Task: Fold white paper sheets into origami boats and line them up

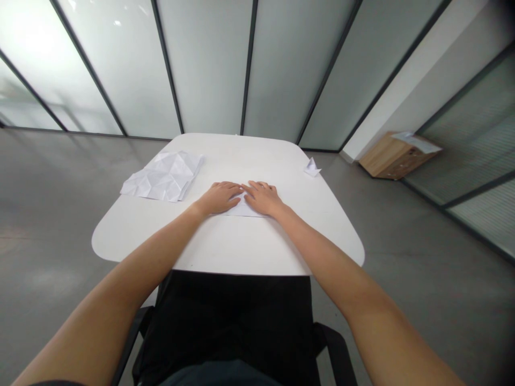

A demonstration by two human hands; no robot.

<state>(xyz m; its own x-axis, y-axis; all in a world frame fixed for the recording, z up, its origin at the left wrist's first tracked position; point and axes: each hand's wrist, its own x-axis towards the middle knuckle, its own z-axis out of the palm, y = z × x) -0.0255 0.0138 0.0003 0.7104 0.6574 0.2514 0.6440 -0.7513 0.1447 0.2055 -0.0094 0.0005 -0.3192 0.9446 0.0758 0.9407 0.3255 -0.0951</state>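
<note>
A sheet of white paper point(246, 209), apparently folded, lies flat in the middle of the white table point(241, 246). My left hand point(221, 196) rests on its left part, palm down, with the fingers stretched out. On its right part lies my right hand point(261, 196), also flat with its fingers spread. The index fingertips of both hands meet or nearly meet near the paper's far edge. Much of the sheet is hidden under the hands; its straight near edge shows between the wrists.
Creased, unfolded white paper point(167, 176) lies at the table's left edge. A small folded paper piece point(312, 168) stands near the right edge. On the floor at the far right is a brown box point(396, 155). Frosted glass panels point(209, 64) rise behind the table.
</note>
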